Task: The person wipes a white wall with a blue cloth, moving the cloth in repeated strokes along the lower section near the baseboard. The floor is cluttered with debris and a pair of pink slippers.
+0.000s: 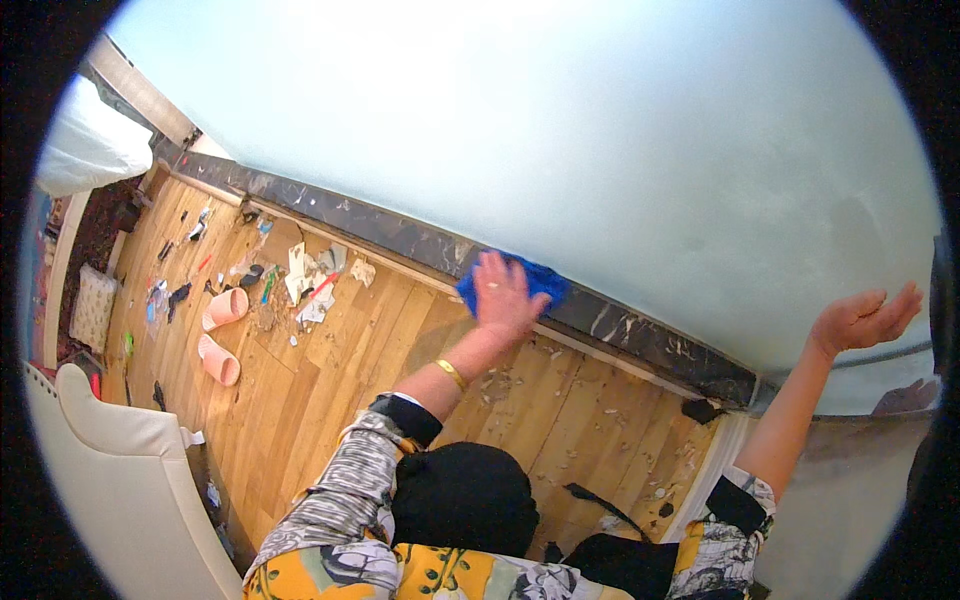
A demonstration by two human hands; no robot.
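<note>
My left hand (502, 292) lies spread over a blue cloth (551, 283), pressing it onto the dark marble-patterned ledge (360, 225) at the foot of a large pale panel (540, 135). A gold-coloured bangle (451, 373) circles that wrist, and a ring sits on one finger. Off to the right, my right hand (866, 321) is raised, palm turned up and empty, with the fingers extended. It appears in front of the pale surface near the corner; whether it touches anything there I cannot tell.
Pink slippers (223, 309) stand on the wooden floor (337, 375) among scattered paper scraps (304, 277) and debris. A cream upholstered headboard-like piece (127, 442) fills the lower left. A black strap (607, 506) lies by my knees. White trim (705, 465) edges the floor at right.
</note>
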